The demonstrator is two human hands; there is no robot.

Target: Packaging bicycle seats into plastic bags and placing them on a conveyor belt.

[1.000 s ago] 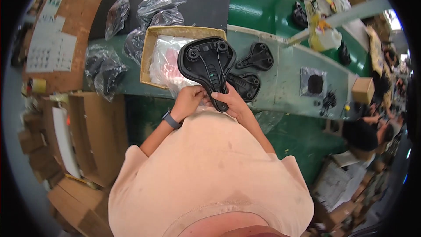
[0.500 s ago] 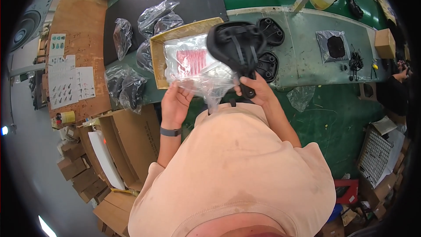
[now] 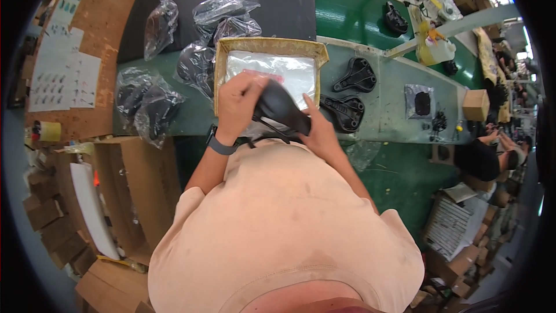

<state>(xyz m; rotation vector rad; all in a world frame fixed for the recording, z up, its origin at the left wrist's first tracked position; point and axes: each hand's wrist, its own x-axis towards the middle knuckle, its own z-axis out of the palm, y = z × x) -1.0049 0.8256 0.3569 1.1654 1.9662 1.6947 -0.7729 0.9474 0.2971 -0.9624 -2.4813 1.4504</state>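
A black bicycle saddle (image 3: 279, 106) is held in front of my body, its smooth top turned up. My left hand (image 3: 238, 103) is closed at its wide end, fingers curled over the edge. At the narrow end, my right hand (image 3: 322, 132) grips the saddle with the thumb lying along its side. Just beyond is a shallow yellowish-brown box (image 3: 220, 75) with clear plastic bags (image 3: 295, 64) lying flat in it, a red print partly covered by my left hand. Two black saddles (image 3: 356, 75) lie underside up to the right of the box.
Several bagged saddles (image 3: 197, 64) lie left of and behind the box. A cardboard carton (image 3: 145, 185) stands at my left. Along the bench to the right are a grey packet (image 3: 419, 102), dark small parts (image 3: 439, 122) and a small carton (image 3: 475, 105). A co-worker (image 3: 478, 159) is farther right.
The saddle has come down and turned from underside showing to top showing. My left hand has left the clear plastic bag and moved up onto the saddle's wide end. The view has shifted.
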